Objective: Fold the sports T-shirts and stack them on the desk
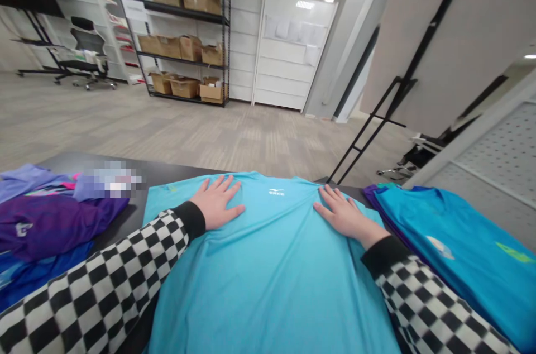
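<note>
A light blue T-shirt (268, 264) with a small white logo near the neck lies spread on the dark table, its collar at the far edge. My left hand (218, 201) rests flat on the shirt's upper left, fingers spread. On the upper right of the cloth lies my right hand (341, 211), palm down with fingers stretched out. Soft creases run across the fabric between the two hands. Both my arms wear black-and-white checkered sleeves with black cuffs.
Crumpled purple and blue shirts (62, 220) are heaped at the left. A stack of laid-out blue shirts (456, 242) is at the right. Beyond the table stand a shelf rack (184, 10) with cardboard boxes, an office chair (89, 47) and a large board on a black stand (402, 86).
</note>
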A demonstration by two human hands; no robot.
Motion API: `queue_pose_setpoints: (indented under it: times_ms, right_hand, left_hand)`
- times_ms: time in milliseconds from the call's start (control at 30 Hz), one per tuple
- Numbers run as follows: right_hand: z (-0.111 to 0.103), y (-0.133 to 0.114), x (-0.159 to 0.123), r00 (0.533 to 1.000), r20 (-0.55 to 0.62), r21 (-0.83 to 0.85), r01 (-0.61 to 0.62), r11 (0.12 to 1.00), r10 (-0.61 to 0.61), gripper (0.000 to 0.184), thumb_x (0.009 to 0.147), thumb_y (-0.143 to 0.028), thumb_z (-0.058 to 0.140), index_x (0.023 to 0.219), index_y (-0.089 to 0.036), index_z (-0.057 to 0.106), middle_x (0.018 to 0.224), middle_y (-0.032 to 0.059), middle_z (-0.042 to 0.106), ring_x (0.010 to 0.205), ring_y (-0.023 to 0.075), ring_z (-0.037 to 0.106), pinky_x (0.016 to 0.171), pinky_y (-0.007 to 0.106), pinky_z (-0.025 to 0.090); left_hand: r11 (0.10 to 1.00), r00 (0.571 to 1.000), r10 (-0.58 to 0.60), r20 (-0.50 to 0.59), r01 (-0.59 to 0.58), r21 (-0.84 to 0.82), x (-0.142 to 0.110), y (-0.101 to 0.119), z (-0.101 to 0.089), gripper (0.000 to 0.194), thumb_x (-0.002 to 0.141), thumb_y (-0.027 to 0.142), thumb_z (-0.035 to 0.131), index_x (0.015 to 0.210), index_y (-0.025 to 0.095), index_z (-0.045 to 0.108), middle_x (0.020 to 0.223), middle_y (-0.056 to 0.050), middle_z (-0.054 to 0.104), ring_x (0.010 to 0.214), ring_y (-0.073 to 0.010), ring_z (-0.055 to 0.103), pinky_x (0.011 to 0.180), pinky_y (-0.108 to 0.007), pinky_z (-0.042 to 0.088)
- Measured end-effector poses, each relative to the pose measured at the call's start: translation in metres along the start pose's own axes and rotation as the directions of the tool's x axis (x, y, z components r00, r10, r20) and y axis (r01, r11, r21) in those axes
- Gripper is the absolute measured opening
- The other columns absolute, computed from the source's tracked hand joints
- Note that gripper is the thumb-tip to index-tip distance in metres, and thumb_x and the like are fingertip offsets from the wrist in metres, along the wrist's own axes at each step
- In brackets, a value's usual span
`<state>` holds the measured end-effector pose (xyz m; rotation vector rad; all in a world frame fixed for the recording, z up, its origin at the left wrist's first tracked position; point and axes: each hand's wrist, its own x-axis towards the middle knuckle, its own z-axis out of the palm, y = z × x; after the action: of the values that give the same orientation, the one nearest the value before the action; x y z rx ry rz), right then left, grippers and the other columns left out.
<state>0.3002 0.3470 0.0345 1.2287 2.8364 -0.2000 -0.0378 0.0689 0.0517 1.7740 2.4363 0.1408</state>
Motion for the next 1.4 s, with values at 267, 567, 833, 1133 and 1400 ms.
queue_pose_setpoints:
  times_ms: [267, 567, 833, 1133, 1400]
  right_hand:
    - [-0.007, -0.003, 0.000, 0.998, -0.024, -0.007, 0.052, 0.999, -0.052, 0.089, 0.111, -0.078, 0.029, 0.180, -0.023, 0.032, 0.188, 0.0103, 0.018, 0.175, 0.0395, 0.015, 0.139, 0.071, 0.015]
    - [-0.007, -0.014, -0.028, 0.996, -0.021, 0.009, 0.087, 0.996, -0.087, 0.091, 0.109, -0.082, 0.029, 0.181, -0.026, 0.030, 0.188, 0.0091, 0.021, 0.175, 0.0372, 0.016, 0.139, 0.070, 0.017]
    - [0.000, -0.006, -0.023, 0.999, -0.040, 0.013, -0.015, 1.000, 0.016, 0.092, 0.108, -0.081, 0.031, 0.180, -0.023, 0.031, 0.189, 0.0098, 0.020, 0.175, 0.0401, 0.014, 0.138, 0.070, 0.018]
    - [0.001, 0.017, -0.011, 0.996, -0.089, 0.042, 0.021, 0.999, -0.018, 0.086, 0.109, -0.074, 0.035, 0.177, -0.023, 0.040, 0.186, 0.0120, 0.028, 0.173, 0.0407, 0.024, 0.138, 0.069, 0.020]
    - [-0.004, -0.003, -0.025, 0.996, -0.092, 0.003, -0.007, 1.000, 0.008, 0.084, 0.107, -0.074, 0.044, 0.173, -0.022, 0.046, 0.185, 0.0162, 0.030, 0.172, 0.0457, 0.025, 0.134, 0.075, 0.023]
  left_hand:
    - [0.992, 0.993, -0.115, 0.029, 0.114, 0.051, -0.001, 0.004, 0.000, 0.098, 0.104, 0.083, 0.035, 0.181, 0.023, 0.031, 0.188, -0.015, 0.019, 0.174, -0.0441, 0.019, 0.136, -0.076, 0.007]
    - [0.995, 0.991, -0.093, -0.099, 0.097, 0.029, -0.018, -0.020, -0.001, 0.086, 0.110, 0.073, 0.025, 0.181, 0.025, 0.030, 0.189, -0.011, 0.017, 0.175, -0.0394, 0.017, 0.138, -0.070, 0.014]
    - [0.924, 0.924, -0.370, -0.098, 0.377, 0.060, -0.042, -0.079, 0.006, 0.089, 0.109, 0.070, 0.025, 0.182, 0.019, 0.026, 0.187, -0.018, 0.026, 0.171, -0.0472, 0.028, 0.135, -0.065, 0.026]
    - [0.977, 0.978, -0.206, 0.017, 0.204, 0.055, -0.056, -0.049, -0.007, 0.087, 0.108, 0.070, 0.029, 0.182, 0.024, 0.028, 0.189, -0.009, 0.017, 0.175, -0.0392, 0.017, 0.138, -0.068, 0.018]
    - [0.977, 0.989, -0.139, -0.057, 0.146, 0.156, -0.019, -0.009, -0.036, 0.077, 0.106, 0.059, 0.037, 0.169, 0.017, 0.053, 0.182, -0.017, 0.039, 0.168, -0.0429, 0.036, 0.137, -0.070, 0.021]
